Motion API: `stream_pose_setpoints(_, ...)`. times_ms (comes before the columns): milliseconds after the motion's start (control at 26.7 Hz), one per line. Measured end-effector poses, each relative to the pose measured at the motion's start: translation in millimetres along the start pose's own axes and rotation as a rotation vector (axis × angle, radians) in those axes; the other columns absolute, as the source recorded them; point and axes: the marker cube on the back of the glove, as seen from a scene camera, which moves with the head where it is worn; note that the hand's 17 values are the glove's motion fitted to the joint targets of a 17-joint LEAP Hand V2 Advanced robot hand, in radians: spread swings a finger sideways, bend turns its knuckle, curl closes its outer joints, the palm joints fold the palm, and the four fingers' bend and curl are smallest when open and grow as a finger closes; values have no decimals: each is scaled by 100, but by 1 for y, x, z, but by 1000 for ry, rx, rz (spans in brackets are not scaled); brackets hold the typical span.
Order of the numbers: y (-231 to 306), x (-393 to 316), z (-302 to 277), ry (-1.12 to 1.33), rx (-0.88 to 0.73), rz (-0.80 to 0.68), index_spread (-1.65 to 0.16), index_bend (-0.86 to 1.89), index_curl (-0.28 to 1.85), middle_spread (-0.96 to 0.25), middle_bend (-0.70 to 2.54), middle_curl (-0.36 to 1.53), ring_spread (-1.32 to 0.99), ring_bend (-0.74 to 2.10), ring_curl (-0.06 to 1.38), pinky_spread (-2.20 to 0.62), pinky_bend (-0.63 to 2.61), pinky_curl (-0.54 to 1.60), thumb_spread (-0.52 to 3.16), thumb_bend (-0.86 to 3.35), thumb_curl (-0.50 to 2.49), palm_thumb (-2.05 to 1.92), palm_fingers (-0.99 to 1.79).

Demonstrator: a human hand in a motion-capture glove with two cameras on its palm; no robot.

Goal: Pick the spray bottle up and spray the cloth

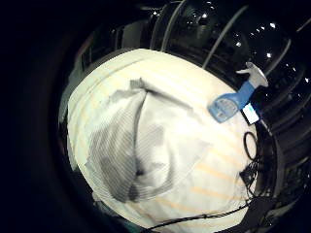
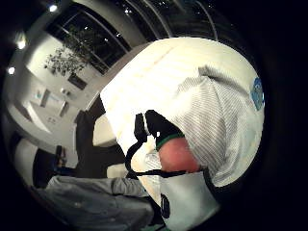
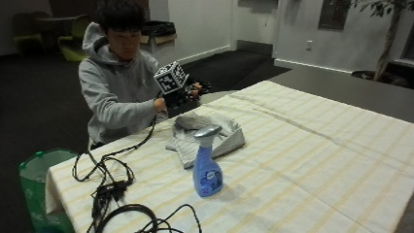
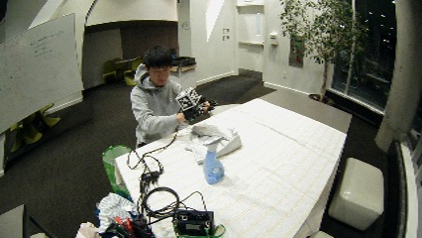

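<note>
outside view: seated at the far left side of a table (image 3: pixel 336 160) under a cream, yellow-striped tablecloth (image 3: pixel 304 136). right hand (image 3: pixel 187 92) in its black glove raised in the air above the table's far left edge, just beyond the cloth, touching nothing; cannot tell how its fingers stand. left hand (image 3: pixel 160 104) bare, at the gloved wrist. crumpled grey-white cloth (image 3: pixel 207 136) lying on the table near the person. blue spray bottle (image 3: pixel 207 170) with a pale trigger head standing upright on the near side of the cloth, just beside it, well apart from the raised hand. black cables (image 3: pixel 110 184) trailing over the near left part of the table; green bin (image 3: pixel 39 189) beside that corner.

wide outside view: same layout, bottle (image 4: pixel 212 166) upright between the cloth (image 4: pixel 214 139) and a heap of cables and gear (image 4: pixel 178 218) at the near end.

little finger side palm view: looking down on the cloth (image 1: pixel 141 150) spread across the tablecloth, bottle (image 1: pixel 233 102) beside it, apart.

thumb side palm view: cloth (image 2: pixel 216 120) on the table, a bare fingertip (image 2: pixel 178 156) at the edge.
</note>
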Motion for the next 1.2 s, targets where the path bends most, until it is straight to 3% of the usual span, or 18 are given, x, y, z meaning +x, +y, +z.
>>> stream_pose_setpoints(413,4,3,0,0,-24,2,-33,16,14,-3,20,14,4,23,10,22,43,19,82,15,17,43,17)
stream_pose_setpoints(788,23,9,-9,-12,2,13,-36,16,19,-3,19,19,4,23,14,25,43,23,95,7,22,46,15)
stream_pose_setpoints(1200,46,66,-31,-46,78,93,-38,8,15,-4,25,25,5,30,19,26,51,29,100,0,26,49,4)
